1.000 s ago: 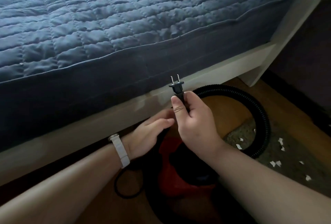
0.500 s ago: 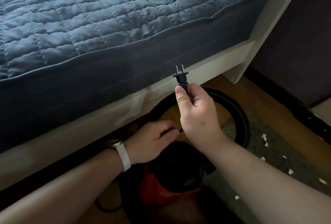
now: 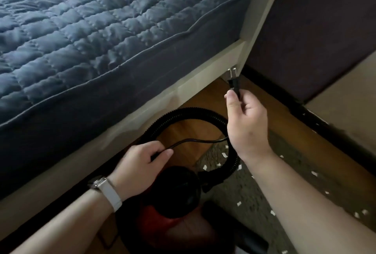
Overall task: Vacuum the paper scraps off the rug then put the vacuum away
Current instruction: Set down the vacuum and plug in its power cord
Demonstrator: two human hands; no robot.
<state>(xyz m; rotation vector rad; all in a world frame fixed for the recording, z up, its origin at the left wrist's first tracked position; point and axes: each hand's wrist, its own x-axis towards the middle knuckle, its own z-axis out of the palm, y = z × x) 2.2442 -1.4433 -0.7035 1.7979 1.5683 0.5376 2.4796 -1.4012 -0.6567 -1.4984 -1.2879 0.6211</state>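
Our right hand (image 3: pixel 246 125) pinches the plug (image 3: pixel 234 86); our left hand (image 3: pixel 140 164), it seems, grips its cord (image 3: pixel 195 140) over the red-and-black vacuum (image 3: pixel 175 194).

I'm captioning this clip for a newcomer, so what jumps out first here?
A black plug, prongs up, is pinched in the right grip by the bed corner. Lower down, the left grip holds the cord above the red vacuum and its looped hose. White scraps dot the rug at right.
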